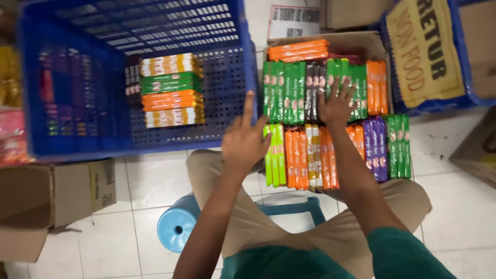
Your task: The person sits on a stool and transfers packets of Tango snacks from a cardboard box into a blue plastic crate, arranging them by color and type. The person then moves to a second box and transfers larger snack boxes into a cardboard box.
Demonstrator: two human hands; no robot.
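Packets [310, 155] partly hidden under right hand [336, 106] with fingers spread flat, left hand [245, 142] blurred, forefinger out, holding nothing

I see the open carton [330, 39] of upright packets [330, 119] standing on the floor [144, 181] just ahead of my knees, with the crate [132, 77] directly to its left, a small stack of packets [172, 90] lying inside near its right wall. My right hand [337, 106] rests on the packets in the carton's middle; my left hand [245, 140] hovers at its left edge. A stool [178, 227] sits beneath me, a cardboard box [57, 194] left of it
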